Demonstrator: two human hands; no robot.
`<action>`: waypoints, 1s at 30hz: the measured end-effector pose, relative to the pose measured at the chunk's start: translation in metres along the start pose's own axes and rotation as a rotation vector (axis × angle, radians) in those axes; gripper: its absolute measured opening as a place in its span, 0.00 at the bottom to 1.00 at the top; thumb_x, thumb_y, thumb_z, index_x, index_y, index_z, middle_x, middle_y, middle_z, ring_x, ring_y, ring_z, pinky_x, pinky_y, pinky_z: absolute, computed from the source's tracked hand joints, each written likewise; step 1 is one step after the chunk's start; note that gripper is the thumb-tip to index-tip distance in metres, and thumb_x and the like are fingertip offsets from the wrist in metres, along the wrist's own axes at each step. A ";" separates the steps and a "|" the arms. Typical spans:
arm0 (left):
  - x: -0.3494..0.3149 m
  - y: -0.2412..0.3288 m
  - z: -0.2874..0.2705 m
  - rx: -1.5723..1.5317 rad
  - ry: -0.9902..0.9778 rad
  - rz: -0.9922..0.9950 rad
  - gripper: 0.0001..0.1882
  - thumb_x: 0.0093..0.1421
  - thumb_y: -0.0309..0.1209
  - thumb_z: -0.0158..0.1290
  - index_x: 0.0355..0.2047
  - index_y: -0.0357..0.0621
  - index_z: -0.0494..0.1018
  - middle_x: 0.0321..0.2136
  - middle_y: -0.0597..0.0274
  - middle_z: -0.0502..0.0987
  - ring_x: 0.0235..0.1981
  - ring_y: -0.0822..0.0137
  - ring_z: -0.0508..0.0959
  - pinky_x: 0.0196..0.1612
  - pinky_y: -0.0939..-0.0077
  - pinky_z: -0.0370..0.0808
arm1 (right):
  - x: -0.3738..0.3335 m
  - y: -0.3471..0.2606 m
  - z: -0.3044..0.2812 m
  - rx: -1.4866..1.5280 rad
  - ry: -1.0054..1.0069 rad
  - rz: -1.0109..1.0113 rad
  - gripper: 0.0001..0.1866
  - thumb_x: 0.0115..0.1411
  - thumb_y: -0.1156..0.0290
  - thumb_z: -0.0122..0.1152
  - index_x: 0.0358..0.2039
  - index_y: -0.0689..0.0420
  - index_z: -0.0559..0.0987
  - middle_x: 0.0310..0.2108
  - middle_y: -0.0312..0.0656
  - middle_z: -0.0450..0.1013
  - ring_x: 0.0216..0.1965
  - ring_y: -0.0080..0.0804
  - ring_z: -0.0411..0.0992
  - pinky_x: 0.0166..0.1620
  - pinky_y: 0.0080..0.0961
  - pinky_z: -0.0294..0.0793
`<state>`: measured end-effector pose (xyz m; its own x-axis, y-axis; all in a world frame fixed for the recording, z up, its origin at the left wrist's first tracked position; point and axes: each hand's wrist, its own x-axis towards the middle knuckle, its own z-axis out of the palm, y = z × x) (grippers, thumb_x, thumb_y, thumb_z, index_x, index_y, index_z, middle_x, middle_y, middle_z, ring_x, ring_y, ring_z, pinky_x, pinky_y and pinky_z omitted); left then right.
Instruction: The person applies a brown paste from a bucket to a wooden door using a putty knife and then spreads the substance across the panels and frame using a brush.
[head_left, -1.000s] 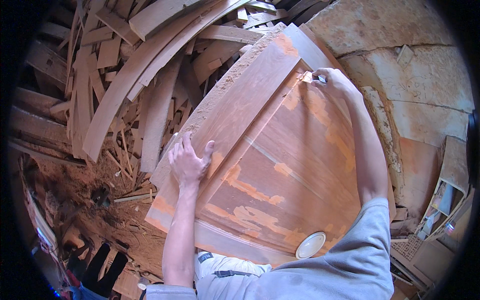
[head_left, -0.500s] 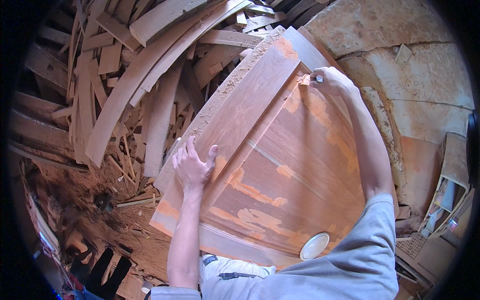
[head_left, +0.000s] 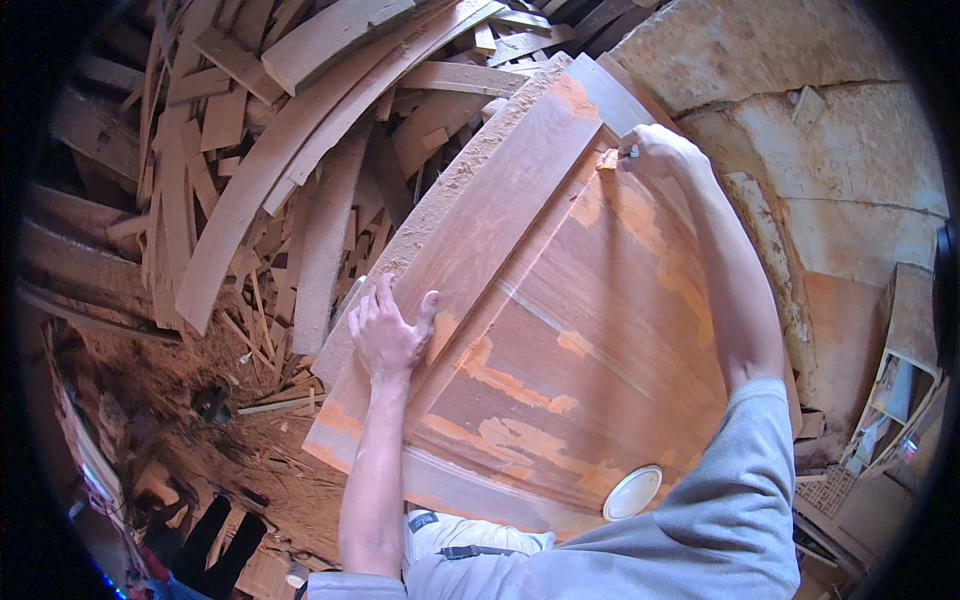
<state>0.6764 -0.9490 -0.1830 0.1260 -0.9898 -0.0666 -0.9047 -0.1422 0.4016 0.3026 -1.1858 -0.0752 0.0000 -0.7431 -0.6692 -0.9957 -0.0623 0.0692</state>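
Note:
A framed wooden panel (head_left: 540,330) lies tilted in front of me, with patches of orange filler (head_left: 510,383) smeared along its joints. My left hand (head_left: 390,330) rests with fingers spread on the left frame rail, its fingertips at the outer edge. At the panel's far corner, my right hand (head_left: 660,152) is closed round what looks like a small putty knife (head_left: 629,153). Orange filler (head_left: 607,159) covers its tip, against the inner corner of the frame. Most of the tool is hidden by my fingers. A round white lid (head_left: 632,493) sits on the panel's near right part.
Offcuts and curved boards (head_left: 290,150) are heaped at the left and far side. Sawdust (head_left: 140,390) covers the floor there. Large worn slabs (head_left: 800,130) stand at the right, beside a small rack (head_left: 895,390). Another person's dark-clothed legs (head_left: 215,545) show at the lower left.
The view has shifted slightly. My right hand has turned a little at the same corner, the filler-covered tip staying close to the frame. The left hand keeps its place on the rail.

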 end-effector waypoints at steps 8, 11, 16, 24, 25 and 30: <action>-0.001 0.004 -0.001 -0.006 -0.016 -0.040 0.37 0.58 0.60 0.53 0.53 0.39 0.71 0.46 0.44 0.78 0.51 0.47 0.76 0.56 0.53 0.67 | 0.000 0.038 0.054 0.329 0.227 -0.160 0.20 0.59 0.64 0.67 0.51 0.54 0.79 0.42 0.48 0.79 0.42 0.40 0.77 0.47 0.36 0.75; -0.003 0.002 -0.002 0.005 -0.025 -0.048 0.37 0.58 0.61 0.53 0.52 0.39 0.71 0.46 0.43 0.78 0.50 0.46 0.76 0.55 0.53 0.67 | -0.002 0.029 0.057 0.346 0.265 -0.167 0.19 0.60 0.66 0.67 0.51 0.54 0.79 0.41 0.47 0.79 0.40 0.37 0.77 0.46 0.34 0.76; -0.001 0.003 0.000 0.008 -0.006 -0.028 0.37 0.58 0.60 0.54 0.52 0.39 0.71 0.44 0.44 0.78 0.49 0.46 0.76 0.54 0.53 0.68 | 0.008 0.031 0.070 0.429 0.307 -0.222 0.21 0.59 0.59 0.68 0.51 0.52 0.79 0.42 0.45 0.79 0.41 0.39 0.77 0.46 0.34 0.74; -0.001 0.003 0.001 0.027 -0.002 -0.029 0.36 0.58 0.60 0.54 0.51 0.39 0.71 0.43 0.44 0.79 0.47 0.48 0.77 0.51 0.53 0.69 | -0.022 0.022 0.085 0.830 0.398 -0.139 0.20 0.62 0.63 0.66 0.54 0.54 0.78 0.35 0.38 0.78 0.36 0.23 0.73 0.39 0.24 0.72; -0.002 0.003 0.000 0.030 0.004 -0.028 0.36 0.58 0.60 0.53 0.51 0.38 0.71 0.43 0.45 0.79 0.47 0.48 0.77 0.51 0.54 0.69 | -0.028 0.020 0.075 0.832 0.390 -0.140 0.20 0.62 0.63 0.66 0.54 0.54 0.78 0.35 0.38 0.78 0.36 0.23 0.73 0.39 0.24 0.72; -0.002 0.000 0.003 0.029 -0.003 -0.033 0.37 0.58 0.61 0.53 0.52 0.37 0.71 0.45 0.45 0.78 0.49 0.48 0.77 0.51 0.55 0.69 | -0.023 0.021 0.037 0.283 0.227 -0.076 0.20 0.61 0.58 0.65 0.51 0.54 0.79 0.42 0.46 0.80 0.42 0.37 0.77 0.46 0.33 0.75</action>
<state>0.6745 -0.9471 -0.1860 0.1551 -0.9845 -0.0817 -0.9116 -0.1745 0.3721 0.2782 -1.1453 -0.0860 0.0642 -0.8742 -0.4813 -0.9784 0.0398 -0.2029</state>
